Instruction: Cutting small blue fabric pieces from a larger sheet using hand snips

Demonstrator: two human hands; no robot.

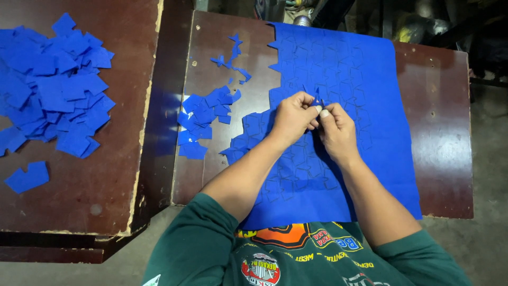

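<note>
Head view: left hand (pixel 292 117) and right hand (pixel 334 128) both pinch a small blue felt cutout (pixel 317 100) above the pre-cut blue felt sheet (pixel 370 106); hasty pulling risks tearing it.

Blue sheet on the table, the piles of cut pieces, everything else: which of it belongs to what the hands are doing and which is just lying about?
In the work:
- left hand and right hand, pinching a small blue piece
- die-cut blue sheet
- small pile of blue pieces
- large pile of blue pieces

Lying about:
- thin blue scraps
- dim clutter behind the table
</note>
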